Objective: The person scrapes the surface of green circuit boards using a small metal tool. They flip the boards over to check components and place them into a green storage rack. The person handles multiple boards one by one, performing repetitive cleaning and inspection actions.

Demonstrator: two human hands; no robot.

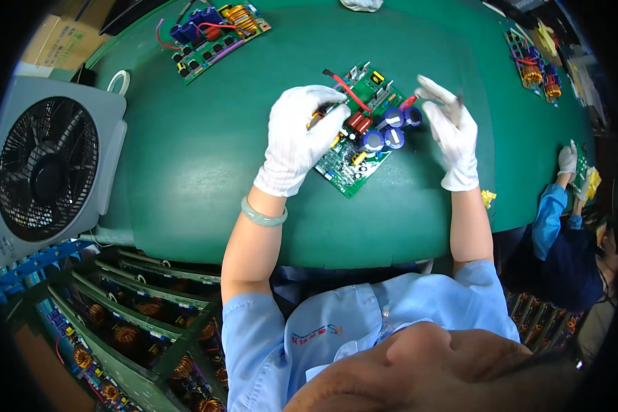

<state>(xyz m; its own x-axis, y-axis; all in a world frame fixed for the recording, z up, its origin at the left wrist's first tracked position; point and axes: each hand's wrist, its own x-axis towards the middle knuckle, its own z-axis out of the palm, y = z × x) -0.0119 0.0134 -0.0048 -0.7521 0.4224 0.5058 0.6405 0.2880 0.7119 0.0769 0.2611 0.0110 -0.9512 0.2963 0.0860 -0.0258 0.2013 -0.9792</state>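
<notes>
Wearer's head (405,371) up close; beyond it, capacitors (393,118) and red wire (351,91) already on the green board (349,182), what's left unclear. Left hand (296,134) curled, right hand (454,141) looser, can't tell either grip.

I watch through one wide fisheye camera, the left of a side-by-side pair on the head of the person (426,302). From above the near side of the green table (199,185), it faces steeply down at the left hand (295,134) and right hand (453,130) over that tabletop. I look from close by, yet my view reaches past the table's left and right edges, straight lines bowing toward the rim.
</notes>
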